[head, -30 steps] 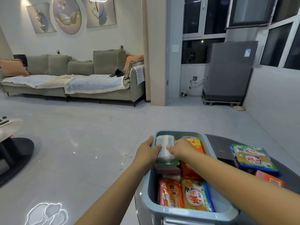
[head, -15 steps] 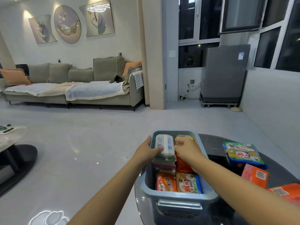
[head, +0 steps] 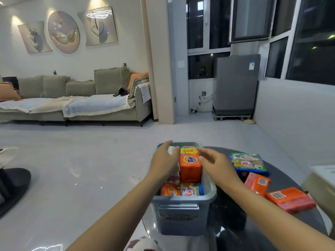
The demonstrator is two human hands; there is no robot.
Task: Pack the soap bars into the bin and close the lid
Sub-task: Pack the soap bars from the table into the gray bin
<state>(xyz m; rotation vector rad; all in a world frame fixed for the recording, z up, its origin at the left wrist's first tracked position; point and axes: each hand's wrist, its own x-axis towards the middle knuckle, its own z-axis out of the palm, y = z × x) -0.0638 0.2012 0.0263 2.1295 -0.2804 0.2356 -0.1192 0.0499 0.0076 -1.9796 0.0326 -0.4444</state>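
a person leans over a grey-blue bin (head: pixel 183 207) at the near edge of a dark round tabletop (head: pixel 230 220), both arms reaching into its far end. the left hand (head: pixel 164 164) rests over a pale wrapped bar (head: pixel 171 151) at the back left of the bin, fingers loosely bent across it; whether it actually grasps the bar cannot be told from this angle. the right hand (head: pixel 216 164) hovers with fingers spread and relaxed beside an orange tide soap bar (head: pixel 190 164), which stands upright in the back of the bin; its grip is released and it holds nothing.

the packing looks partly done. besides those two bars, an orange packet (head: pixel 169 190) and a blue-and-green packet (head: pixel 191 190) lie side by side in the near end of the bin. still out on the tabletop, to the right of the bin, are a green-and-blue soap pack (head: pixel 249 163), a small orange bar (head: pixel 257 182) and a larger orange bar (head: pixel 291 199) nearest the camera.

by this reckoning at least three items remain to go in. no lid is visible anywhere in the frame, so the closing step is not yet begun, and room inside appears tight.
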